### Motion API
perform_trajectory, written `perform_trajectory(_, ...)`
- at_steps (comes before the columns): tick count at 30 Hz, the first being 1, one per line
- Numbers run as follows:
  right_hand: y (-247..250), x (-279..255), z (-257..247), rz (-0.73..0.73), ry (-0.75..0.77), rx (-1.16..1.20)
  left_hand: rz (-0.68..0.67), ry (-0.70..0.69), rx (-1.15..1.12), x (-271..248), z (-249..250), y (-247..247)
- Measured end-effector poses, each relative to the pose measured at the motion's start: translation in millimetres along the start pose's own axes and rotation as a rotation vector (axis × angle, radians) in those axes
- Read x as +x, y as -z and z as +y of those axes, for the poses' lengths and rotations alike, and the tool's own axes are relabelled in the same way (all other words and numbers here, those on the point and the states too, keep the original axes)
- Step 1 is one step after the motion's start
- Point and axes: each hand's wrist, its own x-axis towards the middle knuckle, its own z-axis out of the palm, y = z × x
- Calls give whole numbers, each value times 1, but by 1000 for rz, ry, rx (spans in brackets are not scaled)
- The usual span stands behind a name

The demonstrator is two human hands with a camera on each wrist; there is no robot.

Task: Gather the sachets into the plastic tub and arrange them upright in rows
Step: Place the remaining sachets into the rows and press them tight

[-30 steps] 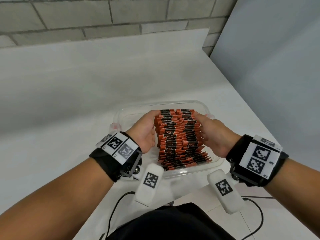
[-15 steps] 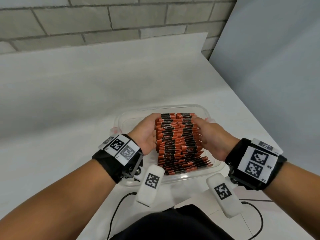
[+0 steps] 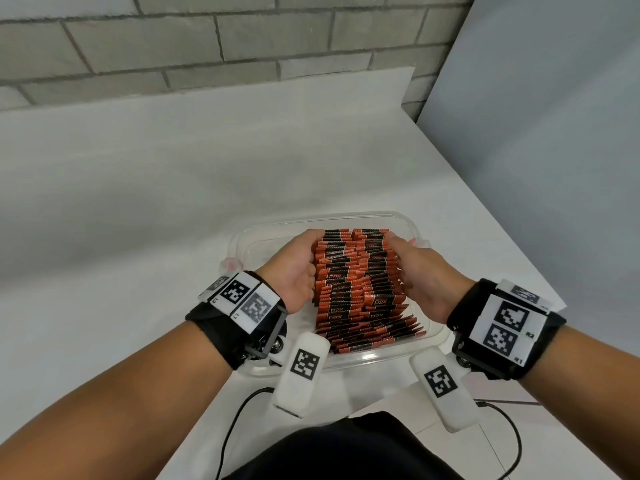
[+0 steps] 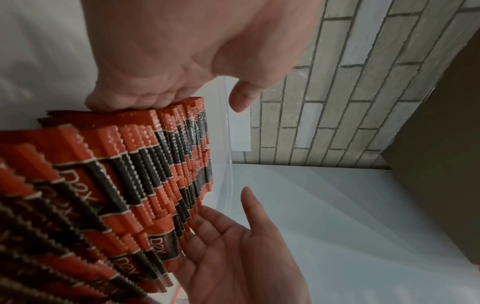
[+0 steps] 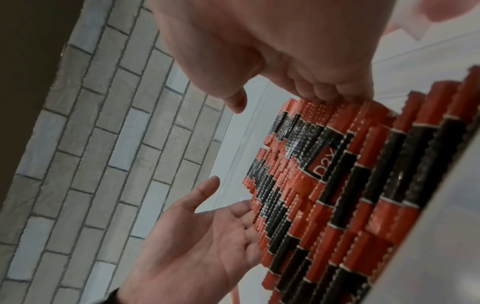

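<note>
A clear plastic tub sits on the white table close to me. Inside, several orange-and-black sachets stand on edge in two packed rows, and those nearest me lean flatter. My left hand presses its fingers flat against the left side of the rows. My right hand presses the right side the same way. The right wrist view shows the left hand with palm open and fingertips touching the sachets. The left wrist view shows the right hand likewise against the sachets.
The white table stretches left and back to a grey brick wall. A grey panel runs along the table's right edge. Black cables hang below my wrists near the table's front edge.
Both hands stay pressed against the sides of the sachet rows. Only the head view has shifted slightly.
</note>
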Motion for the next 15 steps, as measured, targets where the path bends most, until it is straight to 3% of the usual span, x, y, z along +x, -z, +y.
perform_trajectory(5,1,6,-1,4,-4,2,109,-38,20,3,3,2)
perform_trajectory(9,-2,2,-5,20,3,-2,16,-5,-11,2,3,3)
perform_trajectory(15,-4,-18,-18,-21,34,-32,63,-12,-23,7,4,6)
